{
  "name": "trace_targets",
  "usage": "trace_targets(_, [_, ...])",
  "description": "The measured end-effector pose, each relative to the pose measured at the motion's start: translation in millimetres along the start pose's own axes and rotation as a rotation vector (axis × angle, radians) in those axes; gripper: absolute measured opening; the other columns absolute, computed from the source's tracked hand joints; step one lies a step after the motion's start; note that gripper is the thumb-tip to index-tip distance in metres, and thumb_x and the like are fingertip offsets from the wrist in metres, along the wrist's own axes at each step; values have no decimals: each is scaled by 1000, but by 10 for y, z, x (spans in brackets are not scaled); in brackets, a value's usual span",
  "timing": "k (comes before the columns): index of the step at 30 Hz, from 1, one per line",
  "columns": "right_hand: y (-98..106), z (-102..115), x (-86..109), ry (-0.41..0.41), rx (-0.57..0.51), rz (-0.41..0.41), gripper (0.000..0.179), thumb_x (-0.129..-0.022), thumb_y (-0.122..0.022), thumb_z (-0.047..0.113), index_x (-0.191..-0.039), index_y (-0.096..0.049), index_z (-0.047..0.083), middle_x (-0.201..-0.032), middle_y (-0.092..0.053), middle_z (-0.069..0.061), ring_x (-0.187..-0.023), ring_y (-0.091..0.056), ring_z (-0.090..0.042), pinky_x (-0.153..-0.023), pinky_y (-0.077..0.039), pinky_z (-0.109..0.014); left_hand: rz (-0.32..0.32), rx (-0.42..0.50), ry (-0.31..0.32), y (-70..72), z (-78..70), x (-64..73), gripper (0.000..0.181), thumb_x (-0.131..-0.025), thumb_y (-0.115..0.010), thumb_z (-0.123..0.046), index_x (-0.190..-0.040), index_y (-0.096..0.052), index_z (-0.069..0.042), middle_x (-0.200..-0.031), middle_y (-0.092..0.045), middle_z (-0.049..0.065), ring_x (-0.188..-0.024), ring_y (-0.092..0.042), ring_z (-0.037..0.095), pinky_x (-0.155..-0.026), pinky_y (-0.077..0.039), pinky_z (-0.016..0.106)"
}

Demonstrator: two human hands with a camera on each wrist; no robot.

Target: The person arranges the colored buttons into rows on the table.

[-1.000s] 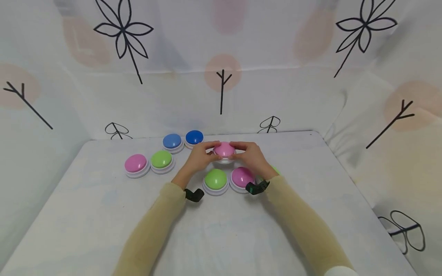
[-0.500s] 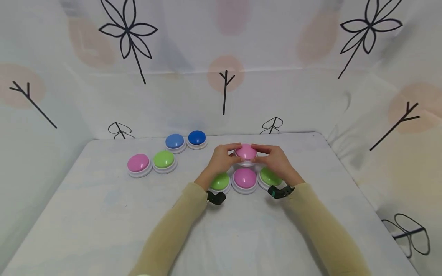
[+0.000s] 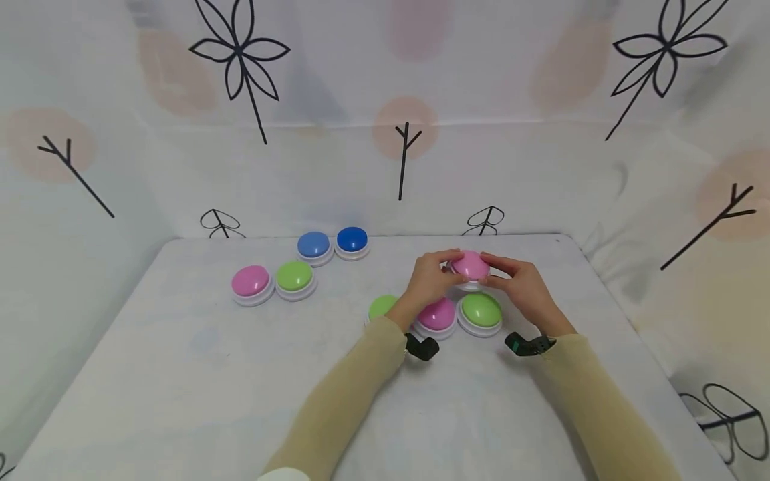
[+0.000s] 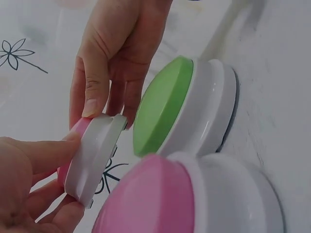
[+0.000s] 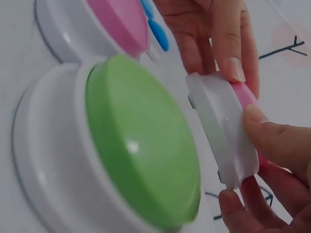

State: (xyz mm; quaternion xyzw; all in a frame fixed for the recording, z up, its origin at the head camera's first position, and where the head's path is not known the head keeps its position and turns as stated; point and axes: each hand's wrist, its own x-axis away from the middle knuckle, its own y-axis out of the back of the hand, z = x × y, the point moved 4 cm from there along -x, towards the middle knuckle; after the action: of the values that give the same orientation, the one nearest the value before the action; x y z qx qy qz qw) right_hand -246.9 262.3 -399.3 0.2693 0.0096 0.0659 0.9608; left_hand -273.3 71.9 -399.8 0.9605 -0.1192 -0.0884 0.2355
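Pinched from both sides by the curled fingers of the left hand point(image 3: 428, 277) and the right hand point(image 3: 526, 290): a round light-pink button of glossy plastic point(image 3: 470, 266), smooth dome over a stepped white base, small feet underneath, held clear above the flat matte white worktop point(image 3: 180, 374). On the near side of the fingers, in a row from right to left: a lime-green domed plastic button point(image 3: 481, 310), a deep-pink domed button point(image 3: 438, 317) and, partly hidden by the left arm, a second lime-green dome point(image 3: 381, 306). Well left of the fingers: a magenta-pink domed button point(image 3: 250, 281) beside a bright-green one point(image 3: 294, 276); farther back, a pale-blue dome point(image 3: 313, 244) next to a dark-blue dome point(image 3: 351, 239). Beyond the fingers, softly creased white cloth point(image 3: 331, 180), printed with black line flowers and peach blots. Behind the fingers, beige sleeves point(image 3: 337, 401).
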Motion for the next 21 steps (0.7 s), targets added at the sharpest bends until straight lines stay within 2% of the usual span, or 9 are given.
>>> trace_targets(4, [100,-113,68,-9,7,-30,59,-93,-71,32,-146,-52,16,-149,-49,-11,-145,-32,-31,-114,-25,-59,-4,16,-7,-150,-74,-32,47,-83,-81,-10,-129,-69,-14,-136,-61,-4,-107,-63,10,-87,-48,17])
trace_targets(10, [272,-228,193,-16,33,-54,61,-94,-70,36,-148,-50,14,-150,-46,-14,-144,-32,-34,-113,-25,-60,24,-6,-32,-365,-169,-74,45,-83,-81,-12,-127,-70,-15,-134,-63,-8,-91,-57,4,-80,-44,13])
trace_targets(17, [420,-315,318,-24,74,-71,63,-95,-67,40,-148,-48,12,-151,-44,-19,-143,-30,-40,-110,-27,-64,65,-71,-43,-557,-234,-116,45,-84,-82,-20,-127,-70,-21,-132,-63,-14,-106,-57,0,-89,-42,12])
trace_targets(21, [479,-382,398,-31,103,-73,62,-96,-67,40,-148,-48,11,-150,-44,-20,-143,-31,-41,-109,-28,-65,110,-136,-52,-631,-226,-120,46,-84,-82,-26,-129,-69,-26,-124,-66,-16,-98,-58,1,-83,-43,12])
